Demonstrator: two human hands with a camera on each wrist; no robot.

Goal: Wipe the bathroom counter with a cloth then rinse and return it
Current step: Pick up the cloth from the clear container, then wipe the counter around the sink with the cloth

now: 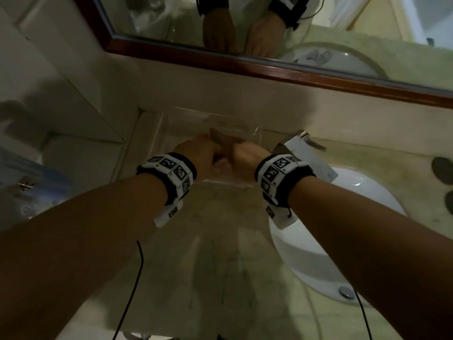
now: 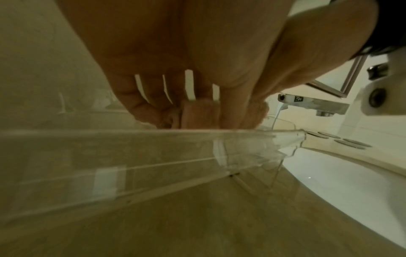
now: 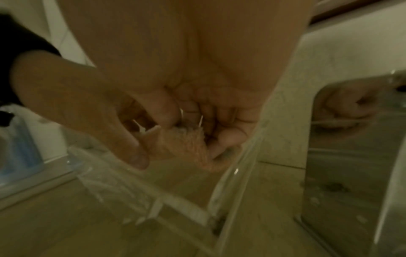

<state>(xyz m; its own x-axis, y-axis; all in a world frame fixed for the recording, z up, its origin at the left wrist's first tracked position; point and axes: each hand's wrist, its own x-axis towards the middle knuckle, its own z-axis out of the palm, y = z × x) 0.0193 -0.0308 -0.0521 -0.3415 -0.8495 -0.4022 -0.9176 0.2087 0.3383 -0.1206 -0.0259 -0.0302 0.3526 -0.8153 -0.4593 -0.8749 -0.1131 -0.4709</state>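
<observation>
Both hands meet over the clear acrylic tray (image 1: pixel 171 123) on the pale marble counter (image 1: pixel 228 266). Left hand (image 1: pixel 198 153) and right hand (image 1: pixel 247 155) curl their fingers round one small peach terry cloth (image 3: pixel 186 144), bunched between them above the tray. Just right of the tray stands the chrome faucet (image 1: pixel 304 153), then the white basin (image 1: pixel 343 217).
</observation>
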